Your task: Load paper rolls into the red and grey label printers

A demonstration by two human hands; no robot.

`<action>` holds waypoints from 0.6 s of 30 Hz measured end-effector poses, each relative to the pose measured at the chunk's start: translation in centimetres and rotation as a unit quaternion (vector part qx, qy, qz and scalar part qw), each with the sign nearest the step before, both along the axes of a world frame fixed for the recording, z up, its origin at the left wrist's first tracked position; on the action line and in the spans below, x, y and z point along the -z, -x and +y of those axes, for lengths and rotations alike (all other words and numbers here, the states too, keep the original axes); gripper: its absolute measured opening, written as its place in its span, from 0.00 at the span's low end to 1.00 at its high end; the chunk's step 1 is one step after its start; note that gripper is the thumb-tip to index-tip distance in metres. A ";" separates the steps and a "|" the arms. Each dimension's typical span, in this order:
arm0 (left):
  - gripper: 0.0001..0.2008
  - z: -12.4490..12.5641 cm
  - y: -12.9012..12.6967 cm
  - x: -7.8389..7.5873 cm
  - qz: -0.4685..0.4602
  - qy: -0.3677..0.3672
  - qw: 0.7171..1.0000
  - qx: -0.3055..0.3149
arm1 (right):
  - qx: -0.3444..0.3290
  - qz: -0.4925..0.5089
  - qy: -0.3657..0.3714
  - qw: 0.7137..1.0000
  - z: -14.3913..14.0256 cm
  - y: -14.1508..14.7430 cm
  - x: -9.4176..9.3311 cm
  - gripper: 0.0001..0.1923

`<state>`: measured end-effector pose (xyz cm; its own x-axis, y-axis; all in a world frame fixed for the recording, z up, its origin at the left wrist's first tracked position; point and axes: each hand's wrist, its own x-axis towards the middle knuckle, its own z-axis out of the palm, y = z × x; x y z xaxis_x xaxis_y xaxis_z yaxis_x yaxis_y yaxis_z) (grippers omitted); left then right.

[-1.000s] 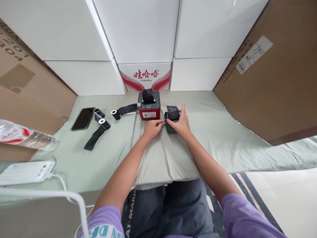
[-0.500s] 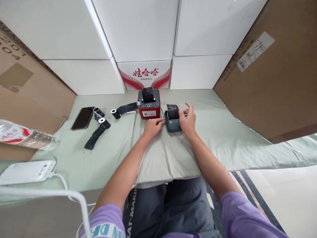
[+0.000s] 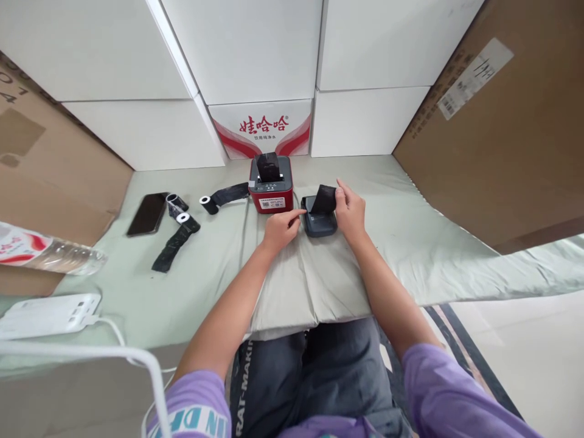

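Observation:
A small dark label printer (image 3: pixel 320 226) lies on the green cloth in front of me. Out of its top comes a black paper strip (image 3: pixel 324 199), tilted to the right. The fingers of my right hand (image 3: pixel 350 210) are closed on the right edge of this strip. My left hand (image 3: pixel 279 231) holds nothing; its index finger stretches out to the printer's left side, while the other fingers curl in. Just behind it stands a red and black receipt printer (image 3: pixel 272 193) with another black strip (image 3: pixel 268 167) standing up from its top.
To the left lie paper rolls with black tails (image 3: pixel 208 205) (image 3: pixel 177 240) and a phone (image 3: pixel 147 214). A water bottle (image 3: pixel 50 248) and a white power bank (image 3: pixel 48 316) with a cable are nearer. White boxes (image 3: pixel 255 55) wall the back; cardboard boxes (image 3: pixel 483 146) flank both sides.
My right hand has closed on the strip of the small printer and drawn it to the right, from upright to slanted. My left index finger stays at the printer's left side.

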<state>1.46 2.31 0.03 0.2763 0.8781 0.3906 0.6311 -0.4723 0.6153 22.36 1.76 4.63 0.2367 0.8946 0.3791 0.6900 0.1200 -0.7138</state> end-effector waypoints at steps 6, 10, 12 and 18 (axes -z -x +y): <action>0.21 0.1 0.2 0.1 0.024 0.009 1.000 -0.001 | -0.007 0.029 -0.065 0.997 0.3 0.0 0.7 0.37; 0.20 0.1 0.3 0.1 0.021 0.008 1.000 0.014 | -0.009 0.036 -0.077 0.996 0.4 0.0 0.9 0.37; 0.21 0.0 0.3 0.0 0.032 0.016 0.999 0.015 | -0.008 0.037 -0.079 0.996 0.4 -0.1 1.0 0.37; 0.29 0.3 -0.1 -0.5 0.073 0.052 0.996 -0.004 | -0.009 0.035 -0.115 0.993 0.5 -0.2 1.2 0.35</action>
<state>1.52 2.61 0.52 0.3169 0.9140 0.2533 0.7210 -0.4056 0.5617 22.58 2.22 3.44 0.2539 0.7911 0.5565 0.6366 0.2965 -0.7119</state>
